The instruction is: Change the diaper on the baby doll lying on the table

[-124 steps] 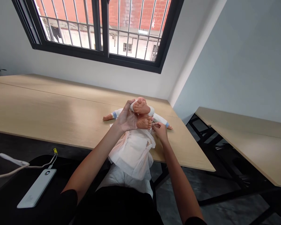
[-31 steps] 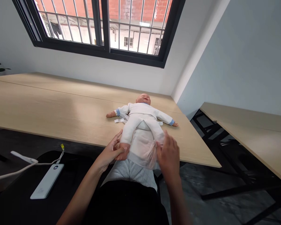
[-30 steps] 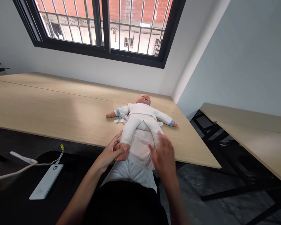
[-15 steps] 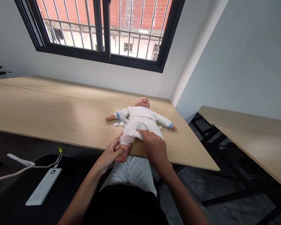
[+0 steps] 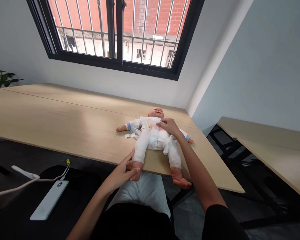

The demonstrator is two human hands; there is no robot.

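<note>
White-clad doll, left hand gripping 1 ankle, right hand open on chest

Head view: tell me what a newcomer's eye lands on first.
The baby doll lying on its back draws the eye, its white suit open around a diaper, on a light wooden table. The right hand rests on its chest, while the left hand grips its lower leg at the table's near edge. Above, a barred window looks out on a brick wall.
</note>
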